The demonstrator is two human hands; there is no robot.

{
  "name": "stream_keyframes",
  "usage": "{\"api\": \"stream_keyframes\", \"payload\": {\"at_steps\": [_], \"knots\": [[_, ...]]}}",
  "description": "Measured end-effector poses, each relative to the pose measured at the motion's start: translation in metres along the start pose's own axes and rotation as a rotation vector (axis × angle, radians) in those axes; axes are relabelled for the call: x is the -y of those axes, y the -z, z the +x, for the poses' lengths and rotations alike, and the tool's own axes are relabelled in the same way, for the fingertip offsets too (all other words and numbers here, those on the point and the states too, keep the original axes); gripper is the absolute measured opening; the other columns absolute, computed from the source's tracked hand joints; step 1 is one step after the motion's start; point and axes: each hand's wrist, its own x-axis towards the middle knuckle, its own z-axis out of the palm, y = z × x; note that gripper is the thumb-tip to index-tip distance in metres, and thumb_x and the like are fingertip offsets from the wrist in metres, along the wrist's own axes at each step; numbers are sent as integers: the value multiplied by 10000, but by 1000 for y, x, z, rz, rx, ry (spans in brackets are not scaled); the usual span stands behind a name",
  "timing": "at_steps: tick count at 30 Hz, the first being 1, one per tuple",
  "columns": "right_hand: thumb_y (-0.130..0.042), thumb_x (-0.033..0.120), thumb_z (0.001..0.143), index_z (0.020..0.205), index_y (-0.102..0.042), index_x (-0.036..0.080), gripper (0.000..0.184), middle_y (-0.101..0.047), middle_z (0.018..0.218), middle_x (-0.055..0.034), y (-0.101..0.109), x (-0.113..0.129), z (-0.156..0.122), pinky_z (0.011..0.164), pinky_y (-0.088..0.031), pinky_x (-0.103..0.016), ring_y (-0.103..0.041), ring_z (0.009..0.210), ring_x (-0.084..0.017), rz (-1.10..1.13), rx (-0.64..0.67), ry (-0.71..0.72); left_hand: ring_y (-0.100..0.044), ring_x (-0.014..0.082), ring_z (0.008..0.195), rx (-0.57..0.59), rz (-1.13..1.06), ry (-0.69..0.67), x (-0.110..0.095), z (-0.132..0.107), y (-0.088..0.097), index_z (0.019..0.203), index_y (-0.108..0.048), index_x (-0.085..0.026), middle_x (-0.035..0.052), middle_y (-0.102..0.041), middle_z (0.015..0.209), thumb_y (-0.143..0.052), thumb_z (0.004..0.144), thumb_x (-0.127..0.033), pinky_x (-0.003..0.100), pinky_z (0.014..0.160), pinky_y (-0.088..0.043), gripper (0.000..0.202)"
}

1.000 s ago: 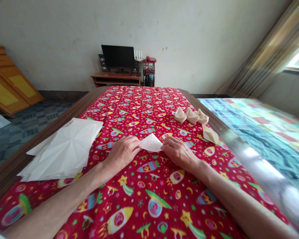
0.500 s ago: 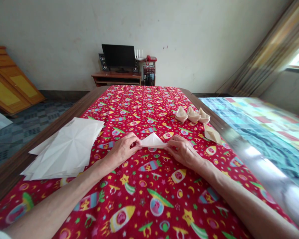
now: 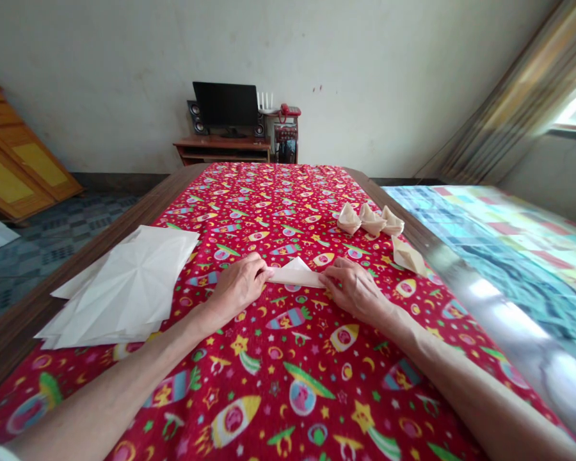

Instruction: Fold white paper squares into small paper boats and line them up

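Between my hands, just above or on the red cloth, is a piece of folded white paper (image 3: 295, 276). A long flat band runs along its near edge, and a small triangular peak sticks up behind it. My left hand (image 3: 240, 282) pinches the left end of the band between thumb and fingers. At the right end, my right hand (image 3: 352, 288) pinches it the same way. Several folded paper boat shapes (image 3: 372, 219) stand in a row beyond my right hand, and a flatter folded paper piece (image 3: 408, 256) lies nearer.
A stack of creased white paper sheets (image 3: 125, 288) lies at the left of the table. The patterned red cloth (image 3: 288, 384) covers most of the wooden table (image 3: 403, 218). A bed (image 3: 499, 256) is on the right. Against the far wall stands a monitor (image 3: 225, 104) on a desk.
The near edge of the paper has been folded up into a wider flat band, so less of the triangular peak shows. Both hands keep their pinch at the ends.
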Motion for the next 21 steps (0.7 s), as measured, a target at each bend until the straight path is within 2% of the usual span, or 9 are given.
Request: {"api": "stream_keyframes", "payload": {"at_steps": [6,11,21], "knots": [[-473,284,911,758,-604,173,230,-546,774,-50,7,12,1,640,-348,-252,-503,719,-147,-194,100,-30,-570,146,713,-19,2,17,-1,2,1,692,-582,-167,25,-558,832,-537,875,-312,252,621,-390,238],[-463,293,920,763,-585,172,233,-543,799,-52,9,13,0,652,-337,-242,-494,735,-139,-202,131,-55,-576,145,726,-23,7,16,-1,3,0,689,-577,-169,19,-553,823,-551,871,-326,253,650,-405,241],[-452,301,916,734,-572,184,247,-538,753,-33,9,5,-5,625,-299,-251,-482,697,-131,-206,146,-38,-569,145,692,-31,54,23,-5,1,3,687,-561,-178,10,-546,786,-526,886,-346,258,607,-388,263]]}}
